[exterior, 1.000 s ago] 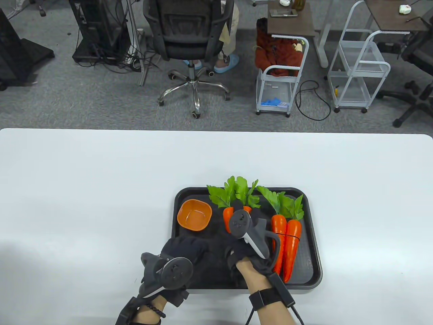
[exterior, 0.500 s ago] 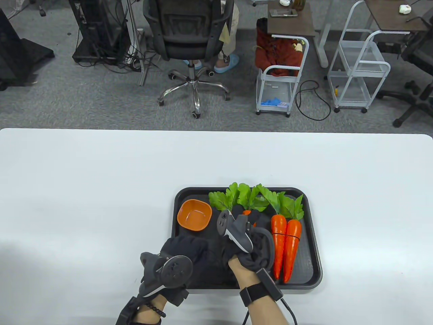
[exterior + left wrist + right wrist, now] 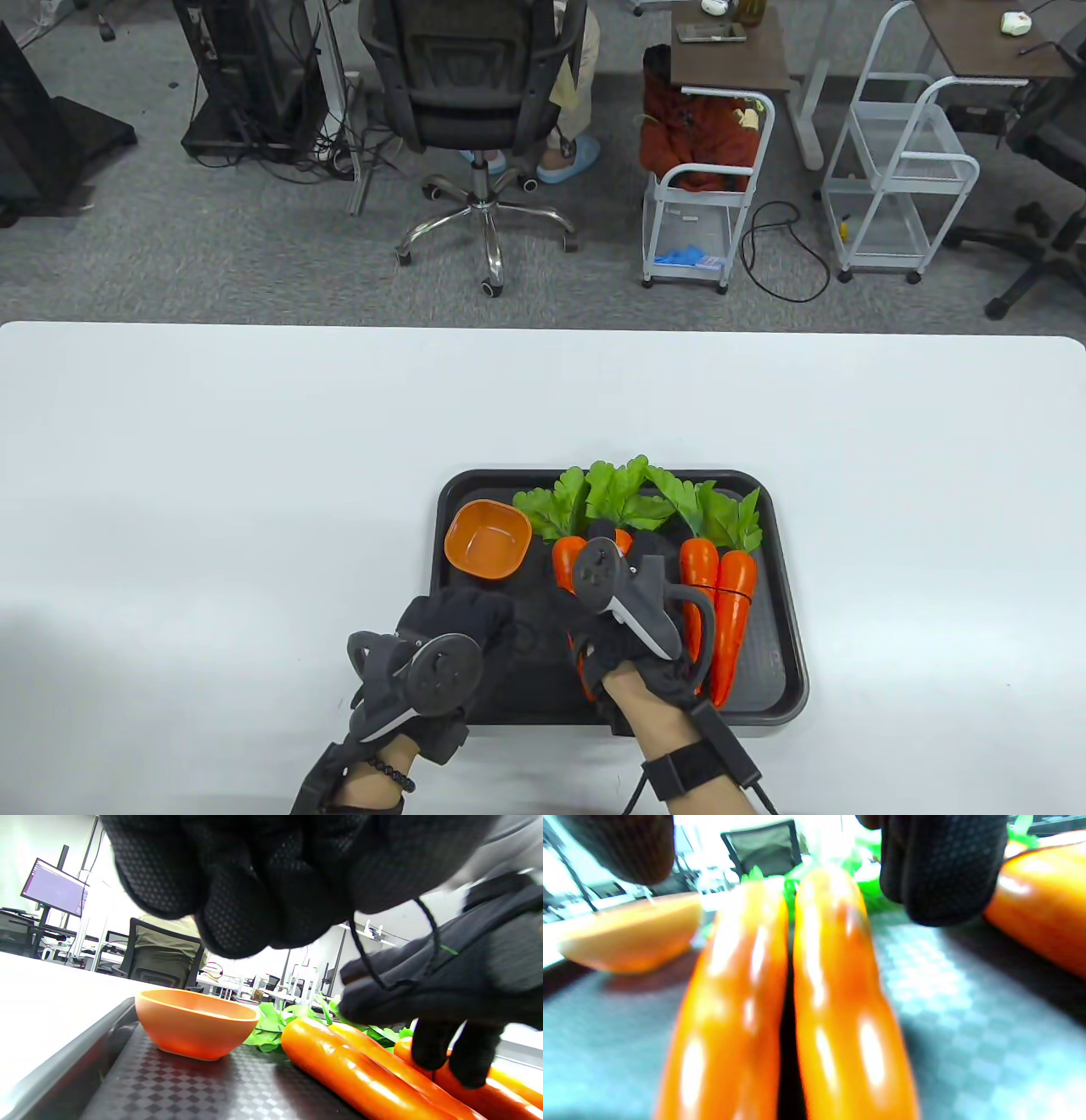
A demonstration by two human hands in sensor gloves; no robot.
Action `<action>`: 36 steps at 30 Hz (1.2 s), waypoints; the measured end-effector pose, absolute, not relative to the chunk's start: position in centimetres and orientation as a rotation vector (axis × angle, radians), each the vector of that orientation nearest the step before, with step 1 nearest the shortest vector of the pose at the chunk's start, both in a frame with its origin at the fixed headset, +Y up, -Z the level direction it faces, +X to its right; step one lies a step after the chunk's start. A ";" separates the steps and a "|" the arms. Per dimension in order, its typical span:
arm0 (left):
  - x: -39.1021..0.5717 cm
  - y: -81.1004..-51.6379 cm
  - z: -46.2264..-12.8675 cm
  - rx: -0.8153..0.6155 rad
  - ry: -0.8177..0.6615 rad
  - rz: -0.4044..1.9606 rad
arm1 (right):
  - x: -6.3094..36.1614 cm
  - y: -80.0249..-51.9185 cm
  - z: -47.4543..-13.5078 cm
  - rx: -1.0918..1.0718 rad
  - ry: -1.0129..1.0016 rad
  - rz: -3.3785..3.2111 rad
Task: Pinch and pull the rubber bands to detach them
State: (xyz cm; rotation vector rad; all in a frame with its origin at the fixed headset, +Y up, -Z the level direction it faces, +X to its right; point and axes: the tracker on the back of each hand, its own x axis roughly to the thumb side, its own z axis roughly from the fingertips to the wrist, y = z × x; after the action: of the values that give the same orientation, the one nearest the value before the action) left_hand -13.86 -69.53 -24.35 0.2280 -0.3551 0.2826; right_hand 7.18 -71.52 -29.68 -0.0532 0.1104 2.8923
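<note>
A black tray (image 3: 787,594) holds two pairs of toy carrots. The right pair (image 3: 721,594) is bound by a black rubber band (image 3: 735,595). My right hand (image 3: 624,543) holds the left pair (image 3: 567,556) from above. In the right wrist view these two carrots (image 3: 797,984) lie side by side with no band showing, and my fingers (image 3: 941,870) straddle them. My left hand (image 3: 501,615) is just left of it over the tray's front. In the left wrist view its fingertips (image 3: 254,912) pinch a loose black rubber band (image 3: 369,963) that hangs in front of my right hand (image 3: 445,993).
An orange bowl (image 3: 488,537) stands empty in the tray's back left corner, close to my left hand; it also shows in the left wrist view (image 3: 195,1022). White table lies around the tray. An office chair and carts stand beyond the far edge.
My right hand twisted left and then back over the left carrot pair, and the carrots' leaves shifted with it. My left hand drew slightly left and toward me.
</note>
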 end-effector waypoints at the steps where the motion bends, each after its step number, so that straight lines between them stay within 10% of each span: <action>1: -13.8 -69.5 -24.4 0.231 -0.350 0.277 | 7.7 -71.1 -29.2 -0.033 0.076 2.882; 15: -13.7 -68.3 -28.2 0.242 -0.265 0.158 | 16.3 -71.9 -24.4 0.124 -0.109 2.727; 36: -13.7 -69.7 -36.2 0.100 -0.149 0.005 | 18.0 -72.6 -23.9 0.121 -0.082 2.615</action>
State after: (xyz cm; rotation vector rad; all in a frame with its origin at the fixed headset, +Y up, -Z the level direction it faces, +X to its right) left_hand -13.68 -69.71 -36.20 0.0996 -0.1494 0.0047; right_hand 17.96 -72.59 -23.92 0.1208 -0.0823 2.6149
